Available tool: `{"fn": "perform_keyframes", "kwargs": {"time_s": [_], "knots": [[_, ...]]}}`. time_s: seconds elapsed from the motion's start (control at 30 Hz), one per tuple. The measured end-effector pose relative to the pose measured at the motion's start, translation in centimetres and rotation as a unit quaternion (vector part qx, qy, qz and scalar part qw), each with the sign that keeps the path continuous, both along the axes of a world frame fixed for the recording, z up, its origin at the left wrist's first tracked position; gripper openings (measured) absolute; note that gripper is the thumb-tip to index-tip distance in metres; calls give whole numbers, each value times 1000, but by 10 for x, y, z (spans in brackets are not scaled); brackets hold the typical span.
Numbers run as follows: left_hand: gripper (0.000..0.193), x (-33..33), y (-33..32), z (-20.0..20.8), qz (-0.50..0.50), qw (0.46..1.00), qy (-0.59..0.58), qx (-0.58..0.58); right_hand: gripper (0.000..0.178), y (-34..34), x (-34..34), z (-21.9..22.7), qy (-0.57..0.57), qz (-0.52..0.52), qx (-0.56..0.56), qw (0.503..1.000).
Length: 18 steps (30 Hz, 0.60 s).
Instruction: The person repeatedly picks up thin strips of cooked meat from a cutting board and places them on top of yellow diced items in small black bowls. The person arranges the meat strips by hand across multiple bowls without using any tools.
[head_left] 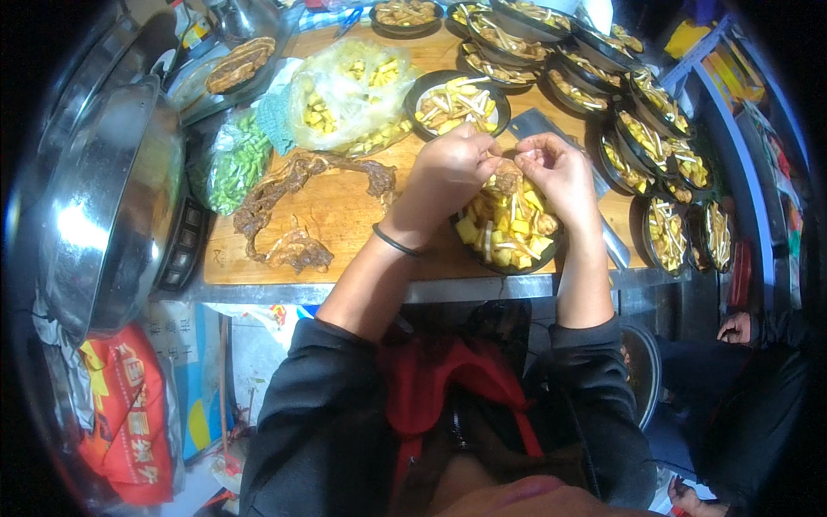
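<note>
My left hand (457,172) and my right hand (556,172) meet with pinched fingertips over the far edge of a black bowl (548,259). What they pinch is too small to make out. Just below the fingers, a brown piece of meat (508,180) rests on top of the bowl's filling. Yellow cubes (494,227) and pale strips fill that bowl. Another black bowl (502,100) with similar food stands beyond my hands. Left of my left forearm, dark brown meat strips (306,252) lie curved on the wooden cutting board (345,228).
A cleaver (564,129) lies right of my right hand. Several filled bowls (659,142) crowd the right side, some stacked. Left are a clear bag of yellow cubes (349,86), a bag of green vegetables (239,164) and a large metal basin (112,207). Another person's hand (735,327) shows at right.
</note>
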<state>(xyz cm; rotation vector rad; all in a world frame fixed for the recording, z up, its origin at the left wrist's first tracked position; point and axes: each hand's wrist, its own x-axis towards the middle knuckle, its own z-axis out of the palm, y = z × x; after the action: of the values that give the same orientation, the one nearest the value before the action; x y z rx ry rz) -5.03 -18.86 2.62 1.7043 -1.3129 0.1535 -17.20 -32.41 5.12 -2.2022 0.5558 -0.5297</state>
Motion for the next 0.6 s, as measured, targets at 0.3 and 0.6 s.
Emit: {"fn": "perform_keyframes", "kwargs": {"time_s": [0.3,0.6], "knots": [[14,-3,7,7,-18,1000,9,-1,15,-5,-14,-6,4,7,75,997],[11,-3,9,8,-25,998,60,13,13,5,-14,0,-18,-40,35,998]]}}
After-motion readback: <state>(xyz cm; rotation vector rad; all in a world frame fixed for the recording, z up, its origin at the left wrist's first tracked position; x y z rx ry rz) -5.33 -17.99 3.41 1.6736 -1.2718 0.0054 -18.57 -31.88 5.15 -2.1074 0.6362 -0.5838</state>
